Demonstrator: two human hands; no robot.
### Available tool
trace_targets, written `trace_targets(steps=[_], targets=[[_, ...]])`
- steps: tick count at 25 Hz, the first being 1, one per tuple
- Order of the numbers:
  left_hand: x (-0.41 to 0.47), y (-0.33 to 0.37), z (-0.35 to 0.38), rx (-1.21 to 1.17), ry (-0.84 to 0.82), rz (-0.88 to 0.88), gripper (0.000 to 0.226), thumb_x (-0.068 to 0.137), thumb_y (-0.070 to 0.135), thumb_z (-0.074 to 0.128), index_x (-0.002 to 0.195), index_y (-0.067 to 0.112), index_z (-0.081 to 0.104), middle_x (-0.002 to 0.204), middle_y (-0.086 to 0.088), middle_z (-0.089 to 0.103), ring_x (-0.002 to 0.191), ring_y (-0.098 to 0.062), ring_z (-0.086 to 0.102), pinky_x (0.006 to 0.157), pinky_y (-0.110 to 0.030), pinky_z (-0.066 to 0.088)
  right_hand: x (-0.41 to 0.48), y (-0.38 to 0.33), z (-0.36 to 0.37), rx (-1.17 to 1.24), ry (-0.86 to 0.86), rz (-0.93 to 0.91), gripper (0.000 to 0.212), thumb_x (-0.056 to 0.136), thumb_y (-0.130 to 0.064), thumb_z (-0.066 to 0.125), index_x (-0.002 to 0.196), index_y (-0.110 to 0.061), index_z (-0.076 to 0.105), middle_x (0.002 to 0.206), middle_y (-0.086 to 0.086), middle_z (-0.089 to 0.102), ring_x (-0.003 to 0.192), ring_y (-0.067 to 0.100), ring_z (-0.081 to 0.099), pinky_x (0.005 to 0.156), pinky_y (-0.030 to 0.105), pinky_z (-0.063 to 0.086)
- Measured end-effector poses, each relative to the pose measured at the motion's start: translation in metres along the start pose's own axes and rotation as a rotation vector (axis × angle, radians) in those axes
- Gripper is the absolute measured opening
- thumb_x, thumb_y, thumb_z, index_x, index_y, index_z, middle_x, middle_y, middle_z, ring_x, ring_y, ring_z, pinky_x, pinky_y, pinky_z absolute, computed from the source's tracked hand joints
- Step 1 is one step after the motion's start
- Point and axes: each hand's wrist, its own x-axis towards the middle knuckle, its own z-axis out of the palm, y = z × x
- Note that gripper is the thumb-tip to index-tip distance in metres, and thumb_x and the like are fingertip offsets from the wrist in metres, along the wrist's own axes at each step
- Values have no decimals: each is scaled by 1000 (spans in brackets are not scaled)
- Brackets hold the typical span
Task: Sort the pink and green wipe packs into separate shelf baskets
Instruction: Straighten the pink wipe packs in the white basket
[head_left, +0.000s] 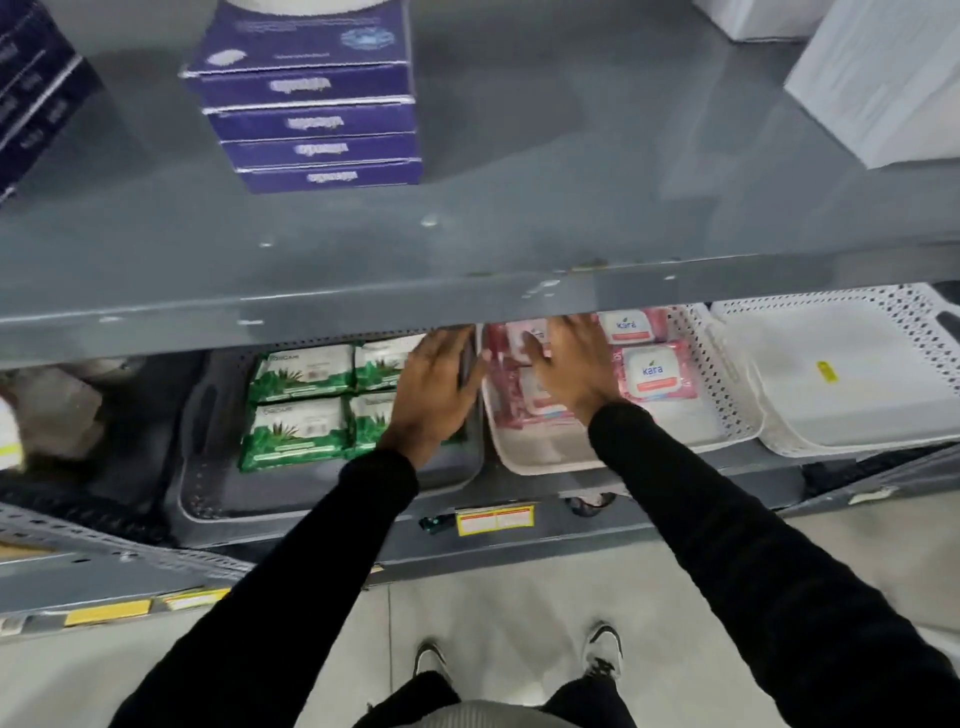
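Several green wipe packs (298, 400) lie flat in a dark grey basket (208, 499) on the lower shelf. To its right a pale pink basket (545, 452) holds several pink wipe packs (652, 371). My left hand (434, 389) rests palm down over the right side of the grey basket, fingers spread, covering part of a green pack. My right hand (569, 364) lies palm down on the pink packs at the left of the pink basket, fingers apart. Neither hand visibly grips a pack. The fingertips reach under the upper shelf's edge.
A white perforated basket (779, 431) with nothing visible in it stands at the right. The grey upper shelf (467, 291) overhangs the baskets, carrying stacked purple boxes (317, 119) and white boxes (883, 78). My shoes (602, 649) stand on the pale floor below.
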Motion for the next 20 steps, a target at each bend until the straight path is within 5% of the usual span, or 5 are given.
trace_targets(steps=[3, 9, 20], targets=[[5, 47, 39, 62, -114, 5, 54, 93, 42, 61, 136, 11, 57, 140, -10, 60, 126, -28, 56, 105, -34, 41, -19, 70, -27, -4, -9, -2, 41, 93, -32, 61, 128, -12, 52, 131, 12, 58, 123, 32, 50, 100, 42, 42], [12, 90, 98, 233, -285, -36, 77, 79, 42, 77, 143, 11, 49, 148, -10, 51, 132, -31, 49, 108, -38, 38, -39, 162, -50, -103, -211, -59, 82, 63, -33, 89, 134, -16, 50, 140, 11, 51, 126, 36, 48, 103, 50, 43], [-1, 82, 112, 55, -213, -130, 79, 77, 16, 82, 147, 12, 46, 153, -5, 47, 144, -25, 39, 119, -38, 32, -44, 167, -42, -157, -340, -138, 73, 86, -33, 71, 149, -16, 38, 151, 5, 44, 142, 28, 35, 109, 51, 37]])
